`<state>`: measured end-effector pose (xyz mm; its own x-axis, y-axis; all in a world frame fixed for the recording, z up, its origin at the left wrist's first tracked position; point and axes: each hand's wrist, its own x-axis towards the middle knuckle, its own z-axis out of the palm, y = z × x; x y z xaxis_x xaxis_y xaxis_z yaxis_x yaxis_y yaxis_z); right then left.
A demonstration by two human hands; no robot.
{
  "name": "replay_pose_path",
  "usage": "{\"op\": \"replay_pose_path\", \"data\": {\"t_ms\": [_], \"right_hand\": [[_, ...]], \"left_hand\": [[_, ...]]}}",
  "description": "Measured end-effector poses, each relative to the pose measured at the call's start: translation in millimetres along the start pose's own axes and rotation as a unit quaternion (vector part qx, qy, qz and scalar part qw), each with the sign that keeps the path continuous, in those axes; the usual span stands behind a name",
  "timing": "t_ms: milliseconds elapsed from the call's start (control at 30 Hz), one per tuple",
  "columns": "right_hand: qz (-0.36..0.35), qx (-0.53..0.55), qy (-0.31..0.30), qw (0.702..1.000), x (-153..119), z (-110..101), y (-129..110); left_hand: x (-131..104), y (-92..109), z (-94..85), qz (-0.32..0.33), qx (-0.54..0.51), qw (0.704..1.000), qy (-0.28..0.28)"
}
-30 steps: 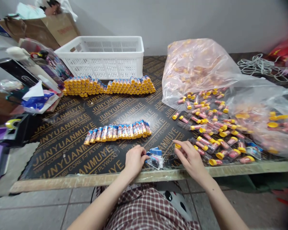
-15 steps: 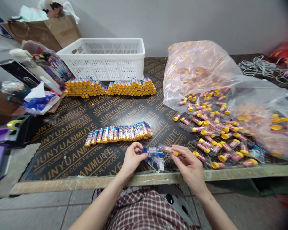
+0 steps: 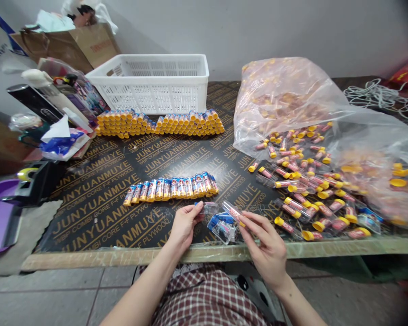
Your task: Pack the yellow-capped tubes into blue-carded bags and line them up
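Note:
My left hand (image 3: pixel 185 225) pinches one flat clear plastic sleeve (image 3: pixel 210 208) with a bit of blue print, its free end pointing right. Between the fingertips of my right hand (image 3: pixel 267 244) is a small clear tube (image 3: pixel 231 211) with pink contents and a yellow cap; it tilts up and left, its clear end near the sleeve but apart from it. Below them, a small pile of loose blue-printed sleeves (image 3: pixel 221 227) lies by the table's front edge. Behind my left hand stands a row of blue-wrapped tubes (image 3: pixel 172 188), yellow ends down toward me.
Many unwrapped yellow-capped tubes (image 3: pixel 306 181) spill over the right side from a large clear bag (image 3: pixel 285 86). Stacked wrapped tubes (image 3: pixel 122 124) lie before a white plastic basket (image 3: pixel 148 90). A tape dispenser (image 3: pixel 32 181) and a purple dustpan-like tray (image 3: pixel 0 217) are at left.
My left hand has drawn one sleeve up off the pile and slightly away. The tube in my right hand has been tilted more upright, its clear end now by the sleeve.

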<state>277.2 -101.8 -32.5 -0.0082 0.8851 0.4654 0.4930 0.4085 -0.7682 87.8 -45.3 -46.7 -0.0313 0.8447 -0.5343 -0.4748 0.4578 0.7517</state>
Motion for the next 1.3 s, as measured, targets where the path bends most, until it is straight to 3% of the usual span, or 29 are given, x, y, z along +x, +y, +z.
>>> {"op": "replay_pose_path", "data": {"t_ms": [133, 300, 467, 600, 767, 1000, 1300], "right_hand": [[-0.026, -0.01, -0.008, 1.0, 0.8, 1.7, -1.6], [-0.034, 0.026, -0.084, 0.996, -0.4, 4.7, -3.2], [-0.018, 0.045, -0.12, 0.992, -2.4, 8.5, 1.5], [-0.029, 0.058, -0.134, 0.989, -2.0, 11.5, 5.4], [-0.036, 0.015, -0.1, 0.994, 3.2, 12.0, 4.3], [0.01, 0.135, -0.201, 0.97, 4.3, 9.4, 7.1], [0.025, 0.185, -0.162, 0.969, -2.1, 14.1, 5.1]], "left_hand": [[0.0, -2.0, -0.9, 0.004, 0.005, 1.0, 0.005], [-3.4, -1.9, 1.6, 0.037, 0.027, 0.999, 0.002], [-14.2, 5.3, 10.3, 0.028, -0.015, 0.995, -0.089], [-19.0, 9.0, 14.0, -0.002, -0.01, 0.992, -0.124], [-27.0, 4.7, 16.3, -0.034, 0.057, 0.983, -0.173], [-39.5, -2.9, 16.3, -0.082, 0.101, 0.966, -0.223], [-42.6, -5.1, 16.2, -0.094, 0.1, 0.964, -0.228]]}}
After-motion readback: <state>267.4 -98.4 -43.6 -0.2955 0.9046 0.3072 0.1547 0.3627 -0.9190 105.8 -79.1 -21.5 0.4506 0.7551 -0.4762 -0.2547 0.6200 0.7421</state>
